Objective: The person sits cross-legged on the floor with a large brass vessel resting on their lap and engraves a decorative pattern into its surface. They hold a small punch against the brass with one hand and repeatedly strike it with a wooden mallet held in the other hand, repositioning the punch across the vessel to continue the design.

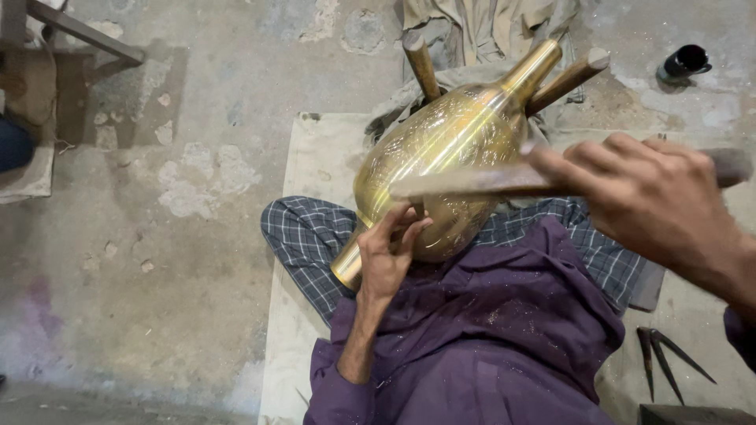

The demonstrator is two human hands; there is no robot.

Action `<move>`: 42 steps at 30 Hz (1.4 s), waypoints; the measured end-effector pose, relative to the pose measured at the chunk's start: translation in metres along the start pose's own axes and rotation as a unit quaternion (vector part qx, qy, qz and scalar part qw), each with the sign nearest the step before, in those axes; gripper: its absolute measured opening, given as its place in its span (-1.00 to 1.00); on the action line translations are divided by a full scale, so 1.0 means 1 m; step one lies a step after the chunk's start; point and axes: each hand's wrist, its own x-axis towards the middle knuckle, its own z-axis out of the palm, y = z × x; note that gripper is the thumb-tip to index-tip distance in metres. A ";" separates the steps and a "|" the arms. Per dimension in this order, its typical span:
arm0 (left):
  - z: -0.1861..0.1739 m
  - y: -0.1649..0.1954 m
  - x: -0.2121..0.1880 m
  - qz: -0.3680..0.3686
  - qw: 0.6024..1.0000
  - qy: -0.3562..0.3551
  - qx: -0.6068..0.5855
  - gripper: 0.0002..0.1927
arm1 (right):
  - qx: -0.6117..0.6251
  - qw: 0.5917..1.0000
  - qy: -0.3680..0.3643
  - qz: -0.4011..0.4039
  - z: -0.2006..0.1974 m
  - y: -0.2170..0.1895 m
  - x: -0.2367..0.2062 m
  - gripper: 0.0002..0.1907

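Risk, judged: the brass vase (441, 149), lying tilted at frame centre across your lap and two wooden props (421, 63), could roll or dent if the blurred wooden striker (488, 181) lands off line. Your right hand (654, 197) has its fingers (567, 169) curled tight round it. Your left hand (386, 252) has fingers (409, 228) bunched against the vase's lower belly; any tool there is hidden.
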 end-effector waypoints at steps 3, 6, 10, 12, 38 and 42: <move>0.000 0.001 -0.002 0.006 1.000 0.007 -0.003 -0.49 | 0.080 0.993 0.075 0.048 0.002 -0.003 -0.001 -0.50; -0.002 0.001 -0.003 -0.008 1.000 0.004 -0.017 -0.49 | 0.257 0.958 0.112 0.062 -0.001 -0.008 -0.004 -0.37; -0.001 -0.001 -0.004 0.004 0.999 -0.001 -0.042 -0.48 | 0.064 0.995 0.063 0.042 -0.001 -0.010 -0.005 -0.42; 0.000 -0.002 -0.005 0.008 0.999 0.002 -0.032 -0.49 | 0.211 0.972 0.056 0.093 0.002 -0.010 -0.004 -0.39; -0.002 0.000 -0.007 0.025 0.999 -0.027 -0.040 -0.59 | 0.076 0.995 0.047 0.040 0.012 -0.003 -0.018 -0.53; -0.003 0.002 -0.008 0.009 0.998 -0.032 -0.054 -0.60 | 0.156 0.980 0.108 0.060 0.019 -0.005 -0.017 -0.48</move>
